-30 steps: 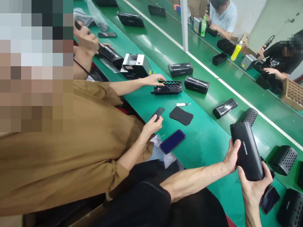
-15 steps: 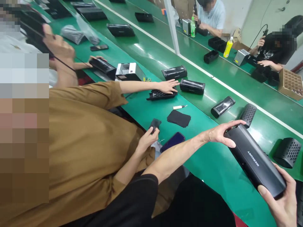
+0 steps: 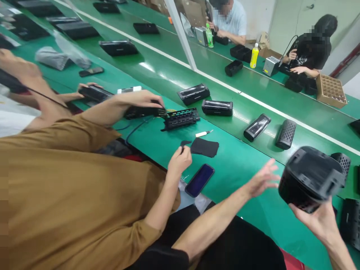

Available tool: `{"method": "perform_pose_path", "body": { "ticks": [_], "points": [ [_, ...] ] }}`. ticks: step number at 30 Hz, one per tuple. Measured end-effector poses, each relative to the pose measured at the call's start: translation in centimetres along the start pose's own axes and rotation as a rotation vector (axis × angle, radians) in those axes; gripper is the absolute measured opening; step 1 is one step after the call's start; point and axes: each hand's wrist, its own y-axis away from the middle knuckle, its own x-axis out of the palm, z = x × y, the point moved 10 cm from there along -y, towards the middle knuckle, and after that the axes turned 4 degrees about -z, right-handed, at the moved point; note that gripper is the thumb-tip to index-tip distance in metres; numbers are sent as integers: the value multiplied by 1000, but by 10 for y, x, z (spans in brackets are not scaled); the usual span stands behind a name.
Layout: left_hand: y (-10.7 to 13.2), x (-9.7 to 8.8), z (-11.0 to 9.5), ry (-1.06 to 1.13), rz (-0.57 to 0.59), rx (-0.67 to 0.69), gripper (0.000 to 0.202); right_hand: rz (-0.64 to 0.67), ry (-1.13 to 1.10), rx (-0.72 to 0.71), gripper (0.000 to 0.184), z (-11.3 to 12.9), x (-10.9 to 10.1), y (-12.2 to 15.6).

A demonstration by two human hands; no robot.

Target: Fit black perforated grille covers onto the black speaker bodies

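My right hand (image 3: 319, 221) grips a black plastic speaker housing (image 3: 311, 176) from below, thumb on its near side. The housing is held up over the green bench with one end turned toward me, and it looks blurred. Its printed lettering is out of sight. Just left of it, my left hand (image 3: 263, 180) is open with fingers spread, apart from the housing. Beyond the raised housing, a perforated black housing (image 3: 286, 134) and a glossy one (image 3: 257, 127) rest on the bench.
A co-worker in a brown shirt (image 3: 73, 195) sits at my left, hands at an open black shell (image 3: 181, 119). Near that person lie black sheets (image 3: 204, 147), a white-handled blade (image 3: 204, 134) and a phone (image 3: 200, 180). More black housings (image 3: 350, 221) stand at the right edge.
My left hand has let go of the speaker housing. My right hand has turned it from lengthwise to end-on. The co-worker's far hand has moved left to another black part.
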Motion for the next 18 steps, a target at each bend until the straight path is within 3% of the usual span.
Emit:
{"method": "perform_pose_path", "body": {
  "ticks": [2,5,8,11,14,18],
  "points": [
    [-2,-11,-11,11,83,-51,91,-42,109,-73,97,3,-19,-6],
    [0,-9,-26,-139,239,-50,124,37,392,-313,84,21,-23,-12],
    [4,-10,-21,-254,199,-77,120,139,478,-431,86,25,-12,-12],
    [10,-17,-18,-207,118,-68,109,137,281,-335,93,11,-14,-9],
    [13,-27,-20,-132,92,-76,105,81,-36,-73,107,-21,-20,2],
    [15,-29,-22,-173,179,-145,112,13,-232,157,97,-47,-14,22]
  ]
}}
